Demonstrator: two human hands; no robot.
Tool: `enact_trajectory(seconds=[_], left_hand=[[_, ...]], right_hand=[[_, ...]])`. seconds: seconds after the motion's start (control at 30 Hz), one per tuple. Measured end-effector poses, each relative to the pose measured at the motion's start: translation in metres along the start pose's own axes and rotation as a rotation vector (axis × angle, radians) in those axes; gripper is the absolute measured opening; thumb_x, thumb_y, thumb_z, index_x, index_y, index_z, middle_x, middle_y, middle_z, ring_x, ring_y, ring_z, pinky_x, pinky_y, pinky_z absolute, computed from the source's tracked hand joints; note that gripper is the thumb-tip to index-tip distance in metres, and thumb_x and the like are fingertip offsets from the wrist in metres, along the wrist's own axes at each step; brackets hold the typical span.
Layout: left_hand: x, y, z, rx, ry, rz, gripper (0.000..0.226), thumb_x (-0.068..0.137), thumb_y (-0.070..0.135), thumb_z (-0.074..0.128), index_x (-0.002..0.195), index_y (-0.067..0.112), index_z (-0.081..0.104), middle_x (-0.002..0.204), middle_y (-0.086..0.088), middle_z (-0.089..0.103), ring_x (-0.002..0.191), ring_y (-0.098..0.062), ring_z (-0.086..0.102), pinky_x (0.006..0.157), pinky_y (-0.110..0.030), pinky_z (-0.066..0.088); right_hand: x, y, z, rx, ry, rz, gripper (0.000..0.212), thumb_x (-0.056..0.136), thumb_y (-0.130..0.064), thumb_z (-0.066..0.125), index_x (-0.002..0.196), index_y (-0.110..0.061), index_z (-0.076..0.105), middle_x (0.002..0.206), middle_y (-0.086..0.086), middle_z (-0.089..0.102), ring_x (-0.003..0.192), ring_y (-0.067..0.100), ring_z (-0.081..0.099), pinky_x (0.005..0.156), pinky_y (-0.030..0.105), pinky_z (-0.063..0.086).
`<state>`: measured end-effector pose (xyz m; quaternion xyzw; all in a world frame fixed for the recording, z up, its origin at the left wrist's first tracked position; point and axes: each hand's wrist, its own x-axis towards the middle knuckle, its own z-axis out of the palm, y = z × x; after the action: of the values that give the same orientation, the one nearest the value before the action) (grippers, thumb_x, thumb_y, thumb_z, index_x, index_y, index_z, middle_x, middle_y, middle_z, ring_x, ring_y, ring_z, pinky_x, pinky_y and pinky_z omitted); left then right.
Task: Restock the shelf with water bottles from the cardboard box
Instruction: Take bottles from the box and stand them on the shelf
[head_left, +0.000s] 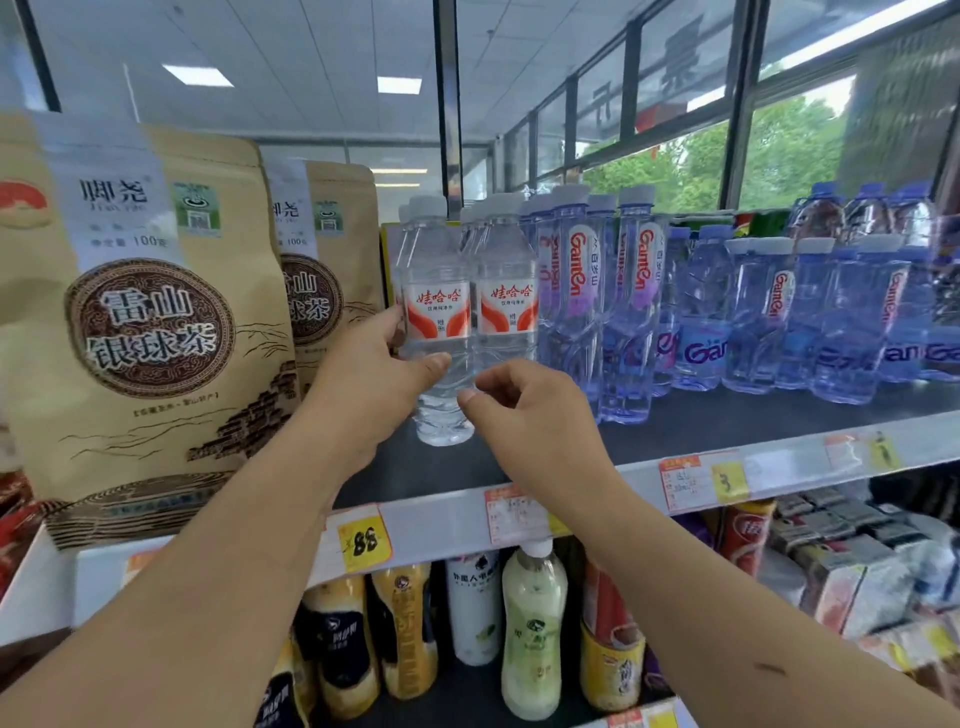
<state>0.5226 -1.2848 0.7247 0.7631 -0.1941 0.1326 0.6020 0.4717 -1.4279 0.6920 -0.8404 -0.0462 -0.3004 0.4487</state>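
Midway, judging by stock: white-capped bottles (506, 296) already lined on shelf (727, 431). Left hand (374, 374) grips front water bottle (439, 322); right hand (524, 410) loosely curled beside, empty. Cardboard box unseen.

Water bottles (439, 312) on shelf (727, 431); tea bags (150, 322) left, taller bottles (628, 312) right, drinks (532, 623) below.

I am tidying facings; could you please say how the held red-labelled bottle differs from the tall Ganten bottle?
The red-labelled bottle is clear with a red-and-white band; the tall Ganten bottle is blue-tinted with vertical lettering. The left hand grips the red-labelled bottle; the tall Ganten bottle stands untouched. Both stand upright, pale-capped.
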Motion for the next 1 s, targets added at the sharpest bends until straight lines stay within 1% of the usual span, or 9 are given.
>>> enact_trajectory(seconds=[0.1,0.17,0.33,0.53,0.63,0.7,0.8,0.9,1.0], left_hand=[[-0.027,0.012,0.008,-0.038,0.022,-0.076,0.05,0.087,0.009,0.071,0.131,0.027,0.058,0.121,-0.001,0.058,0.103,-0.021,0.063,0.08,-0.048,0.06],[-0.047,0.021,0.019,-0.077,0.013,-0.123,0.059,0.086,0.008,0.072,0.139,0.021,0.051,0.119,-0.004,0.053,0.104,-0.022,0.061,0.08,-0.047,0.06],[-0.104,0.042,0.057,-0.085,-0.02,-0.167,0.054,0.087,0.002,0.069,0.137,0.014,0.052,0.112,-0.006,0.055,0.097,-0.023,0.063,0.08,-0.046,0.06],[-0.203,0.024,0.136,-0.03,0.009,-0.319,0.041,0.089,0.008,0.068,0.127,0.021,0.06,0.106,-0.002,0.062,0.107,-0.028,0.064,0.088,-0.052,0.056],[-0.254,-0.017,0.188,0.017,-0.017,-0.408,0.035,0.09,0.016,0.068,0.123,0.024,0.063,0.098,0.009,0.065,0.096,-0.015,0.065,0.087,-0.047,0.056],[-0.287,-0.054,0.22,0.046,-0.054,-0.488,0.034,0.091,0.018,0.067,0.124,0.024,0.063,0.095,0.016,0.065,0.089,-0.007,0.064,0.086,-0.044,0.054],[-0.335,-0.121,0.265,0.101,-0.141,-0.596,0.039,0.092,0.022,0.065,0.131,0.024,0.06,0.108,0.016,0.064,0.089,-0.001,0.06,0.09,-0.039,0.052],[-0.386,-0.193,0.307,0.218,-0.265,-0.66,0.04,0.091,0.027,0.066,0.131,0.027,0.06,0.119,0.012,0.063,0.093,-0.002,0.06,0.084,-0.027,0.05],[-0.438,-0.268,0.344,0.277,-0.373,-0.741,0.041,0.087,0.03,0.069,0.128,0.027,0.063,0.115,0.009,0.065,0.1,-0.012,0.065,0.089,-0.036,0.053]], right_hand=[[-0.018,-0.001,-0.011,0.018,-0.008,-0.024,0.016,0.089,-0.032,0.066,0.095,-0.019,0.069,0.081,-0.008,0.066,0.08,0.011,0.062,0.073,0.03,0.052],[-0.031,0.002,-0.019,0.021,-0.011,-0.04,0.015,0.088,-0.032,0.067,0.091,-0.018,0.068,0.08,-0.007,0.066,0.078,0.012,0.062,0.072,0.032,0.052],[-0.068,0.015,-0.056,0.064,-0.023,-0.066,0.013,0.086,-0.031,0.068,0.083,-0.019,0.066,0.073,-0.01,0.061,0.07,0.009,0.056,0.063,0.026,0.042],[-0.153,0.085,-0.118,0.09,-0.174,0.047,0.023,0.085,-0.034,0.071,0.104,-0.021,0.069,0.093,-0.008,0.068,0.088,0.011,0.064,0.076,0.028,0.053],[-0.207,0.148,-0.138,0.049,-0.271,0.152,0.02,0.088,-0.032,0.069,0.105,-0.021,0.068,0.091,-0.009,0.066,0.082,0.009,0.064,0.072,0.027,0.055],[-0.245,0.193,-0.144,0.012,-0.335,0.251,0.02,0.09,-0.03,0.068,0.107,-0.02,0.068,0.096,-0.009,0.065,0.086,0.012,0.063,0.076,0.032,0.054],[-0.305,0.269,-0.144,-0.062,-0.428,0.448,0.024,0.091,-0.029,0.066,0.113,-0.022,0.067,0.102,-0.01,0.065,0.093,0.013,0.063,0.079,0.03,0.052],[-0.371,0.345,-0.136,-0.168,-0.492,0.576,0.026,0.088,-0.025,0.066,0.113,-0.019,0.071,0.109,-0.005,0.07,0.1,0.015,0.065,0.084,0.028,0.05],[-0.441,0.413,-0.121,-0.268,-0.569,0.729,0.013,0.087,-0.021,0.065,0.097,-0.015,0.071,0.098,0.003,0.072,0.093,0.023,0.066,0.078,0.033,0.051]])
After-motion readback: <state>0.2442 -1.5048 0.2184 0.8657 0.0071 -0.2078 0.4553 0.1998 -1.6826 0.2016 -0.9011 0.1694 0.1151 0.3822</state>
